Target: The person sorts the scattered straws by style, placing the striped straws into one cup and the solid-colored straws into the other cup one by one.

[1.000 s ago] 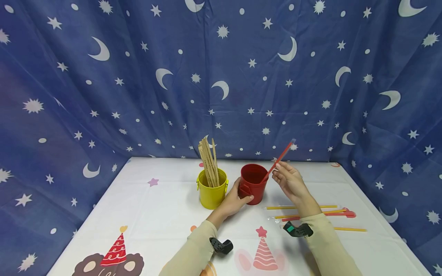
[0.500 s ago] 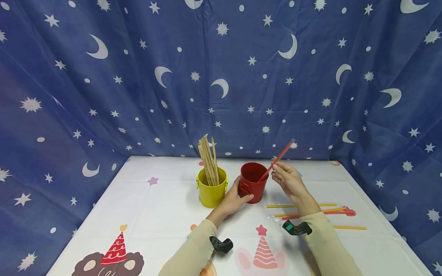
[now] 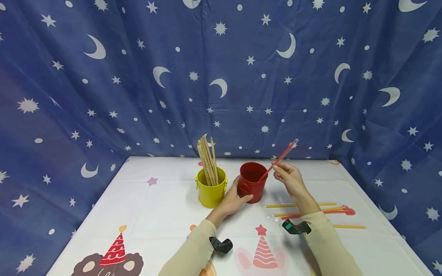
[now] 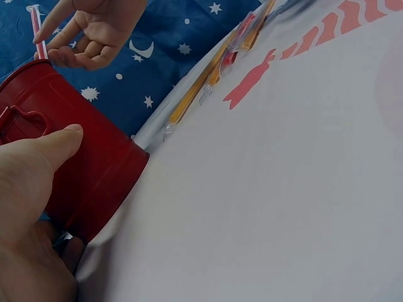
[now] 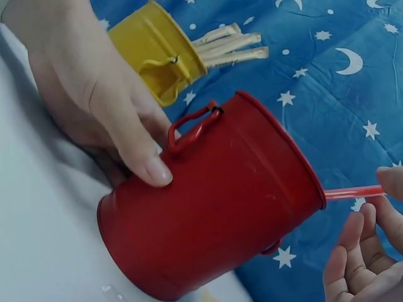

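Observation:
My left hand (image 3: 232,200) grips the side of a small red metal bucket (image 3: 253,188), its thumb across the front below the handle. Above the bucket's right side, my right hand (image 3: 289,180) pinches a red straw (image 3: 284,153) in clear wrapping between thumb and fingertips. The straw slants, its lower end inside the bucket mouth and its wrapped top up to the right. In the right wrist view the straw (image 5: 354,192) comes out past the bucket's rim into the pinch. The bucket's inside is hidden in both wrist views.
Left of the red bucket stands a yellow bucket (image 3: 211,196) holding several paper-wrapped sticks (image 3: 208,163). Several wrapped yellow straws (image 3: 349,227) and red straws (image 3: 349,212) lie on the white printed cloth (image 3: 155,207), partly under my right forearm. A blue star-patterned curtain (image 3: 221,76) hangs behind.
The red straw's lower end has slid a little further into the bucket mouth, and its top has tipped slightly right. My left hand keeps its hold on the bucket.

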Tool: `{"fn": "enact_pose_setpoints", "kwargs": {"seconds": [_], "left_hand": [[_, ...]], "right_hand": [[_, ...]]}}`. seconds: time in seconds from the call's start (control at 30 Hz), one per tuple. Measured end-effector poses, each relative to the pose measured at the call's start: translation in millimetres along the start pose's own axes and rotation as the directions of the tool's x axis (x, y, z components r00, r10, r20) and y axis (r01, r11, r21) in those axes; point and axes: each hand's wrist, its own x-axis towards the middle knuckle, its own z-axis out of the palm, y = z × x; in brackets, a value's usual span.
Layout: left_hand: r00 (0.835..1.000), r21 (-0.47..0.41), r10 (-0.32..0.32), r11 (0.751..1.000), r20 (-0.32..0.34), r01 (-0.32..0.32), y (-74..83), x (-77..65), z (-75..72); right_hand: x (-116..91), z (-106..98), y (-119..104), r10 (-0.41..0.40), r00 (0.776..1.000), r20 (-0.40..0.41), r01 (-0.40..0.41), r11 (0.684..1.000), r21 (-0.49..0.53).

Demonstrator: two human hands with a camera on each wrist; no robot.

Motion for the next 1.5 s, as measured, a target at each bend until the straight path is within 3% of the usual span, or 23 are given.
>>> {"fn": "enact_pose_setpoints", "kwargs": {"seconds": [0.3, 0.73, 0.87, 0.97, 1.1, 1.2, 1.3, 1.5], "left_hand": [[1.0, -0.007, 0.001, 1.0, 0.001, -0.001, 1.0, -0.9, 1.8], [1.0, 0.003, 0.018, 1.0, 0.009, -0.018, 1.7, 0.7, 1.6], [1.0, -0.002, 0.028, 1.0, 0.01, -0.028, 1.8, 0.2, 1.0], [1.0, -0.008, 0.028, 1.0, 0.005, -0.028, 2.1, -0.3, -0.4], [1.0, -0.014, 0.025, 1.0, 0.005, -0.025, 2.9, 0.0, -2.3], [1.0, -0.007, 0.018, 1.0, 0.009, -0.018, 2.8, 0.3, -2.4], [1.0, 0.008, 0.004, 1.0, 0.014, -0.004, 1.6, 0.5, -1.6], [1.0, 0.0, 0.005, 1.0, 0.016, -0.005, 1.5, 0.8, -2.1]], "right_hand": [[2, -7, 7, -0.028, 0.999, 0.019, 0.03, 0.992, -0.125], [0, -33, -4, -0.061, 0.994, 0.088, 0.08, 0.968, -0.239], [-3, -48, -4, -0.062, 0.991, 0.119, 0.098, 0.942, -0.321], [-6, -63, -1, -0.051, 0.985, 0.166, 0.116, 0.902, -0.416], [-10, -81, 4, 0.011, 0.961, 0.275, 0.144, 0.832, -0.536], [-11, -93, 10, 0.078, 0.933, 0.351, 0.15, 0.803, -0.577], [-10, -102, 16, 0.125, 0.916, 0.38, 0.131, 0.804, -0.58], [-9, -109, 24, 0.143, 0.89, 0.432, 0.138, 0.82, -0.555]]}}
